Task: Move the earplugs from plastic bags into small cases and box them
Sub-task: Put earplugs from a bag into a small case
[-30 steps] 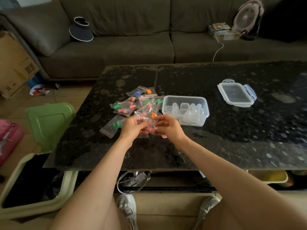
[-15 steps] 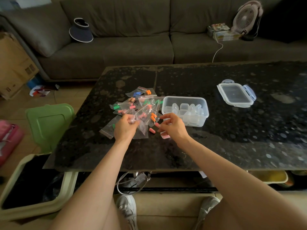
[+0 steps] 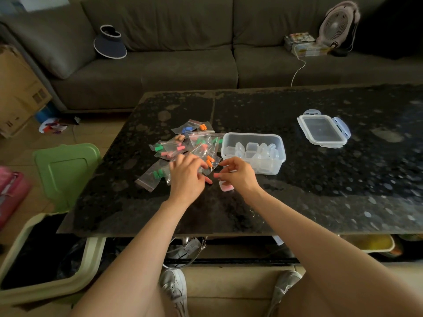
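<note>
While the left hand [image 3: 186, 177] rests slack-fingered on the bags [image 3: 170, 148], a pink earplug [image 3: 208, 180] lies at its three o'clock; whether the right hand [image 3: 238, 177], fingers curled, grips anything cannot be told.

Left hand [image 3: 186, 177] is covering part of the bags [image 3: 174, 148], right hand [image 3: 239, 178] is hiding most of a pink case [image 3: 226, 188], and a blurred pink object [image 3: 11, 193] is running off the left edge.

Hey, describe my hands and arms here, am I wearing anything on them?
Both the left hand and right hand are bare: no gloves, and no rings show. The left arm and right arm are uncovered to the frame's edge, with no sleeves, watch or bracelet in view.
</note>
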`<action>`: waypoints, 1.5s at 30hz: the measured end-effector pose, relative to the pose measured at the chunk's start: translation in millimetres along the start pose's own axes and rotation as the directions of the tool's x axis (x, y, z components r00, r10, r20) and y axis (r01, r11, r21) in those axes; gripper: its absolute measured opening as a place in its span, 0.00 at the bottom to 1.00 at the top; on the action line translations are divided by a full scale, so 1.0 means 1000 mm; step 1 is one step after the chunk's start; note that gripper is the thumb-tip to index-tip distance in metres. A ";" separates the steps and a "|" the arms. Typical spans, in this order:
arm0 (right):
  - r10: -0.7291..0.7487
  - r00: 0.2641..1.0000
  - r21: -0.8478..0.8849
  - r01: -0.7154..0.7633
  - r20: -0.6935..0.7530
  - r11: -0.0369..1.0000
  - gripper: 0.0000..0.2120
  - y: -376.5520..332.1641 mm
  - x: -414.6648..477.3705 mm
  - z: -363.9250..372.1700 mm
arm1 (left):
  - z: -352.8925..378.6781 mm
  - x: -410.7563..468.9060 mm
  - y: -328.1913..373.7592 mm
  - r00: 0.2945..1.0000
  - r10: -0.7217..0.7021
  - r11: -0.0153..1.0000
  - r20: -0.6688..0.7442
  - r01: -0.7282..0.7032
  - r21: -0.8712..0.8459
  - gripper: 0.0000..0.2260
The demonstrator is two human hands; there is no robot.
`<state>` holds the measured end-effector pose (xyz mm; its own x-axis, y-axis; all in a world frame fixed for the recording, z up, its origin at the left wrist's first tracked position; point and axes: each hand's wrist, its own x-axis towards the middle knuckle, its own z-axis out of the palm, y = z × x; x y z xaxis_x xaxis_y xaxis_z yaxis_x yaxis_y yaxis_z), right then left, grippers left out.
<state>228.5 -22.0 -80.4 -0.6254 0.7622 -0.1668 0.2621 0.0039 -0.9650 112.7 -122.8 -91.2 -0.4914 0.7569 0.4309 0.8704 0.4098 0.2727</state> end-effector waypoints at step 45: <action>0.054 0.978 -0.887 -0.204 -0.200 0.414 0.26 -0.041 0.071 -0.030 | 0.013 0.014 0.006 0.929 -0.225 0.716 0.295 0.363 -0.596 0.13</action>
<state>195.7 51.5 -46.1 -0.4504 0.8755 -0.1749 0.8883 0.4198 -0.1865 111.1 -103.2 -94.5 -0.6434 0.7607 0.0855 0.4275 0.2644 0.8645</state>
